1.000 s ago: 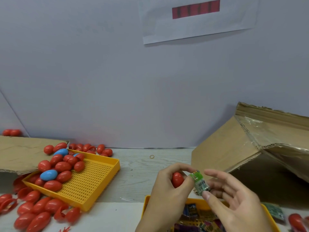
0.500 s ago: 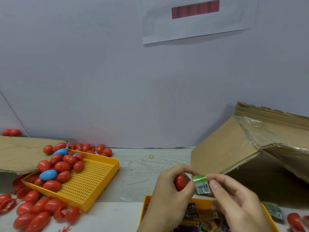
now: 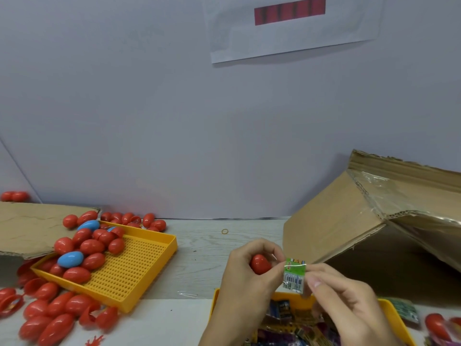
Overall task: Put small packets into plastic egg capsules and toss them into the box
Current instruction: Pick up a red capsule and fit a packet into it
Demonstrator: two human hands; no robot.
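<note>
Many red egg capsules (image 3: 82,247), with two blue ones among them, fill the yellow perforated tray (image 3: 139,270) at the table's (image 3: 204,245) left edge and spill over its near-left corner. Toward the near edge, the left hand (image 3: 245,278) curls its fingers round a red capsule (image 3: 260,264), while the right hand (image 3: 349,303) pinches a small green packet (image 3: 294,275). A second ago that packet stood apart from the capsule; now it has come against the left fingertips, so the stuffing step looks about to begin. The packet is flat, foil-edged and barcoded, seemingly folded small enough to fit. More packets lie in the yellow bin (image 3: 393,313) below. The cardboard box (image 3: 331,221) gapes along the right edge.
</note>
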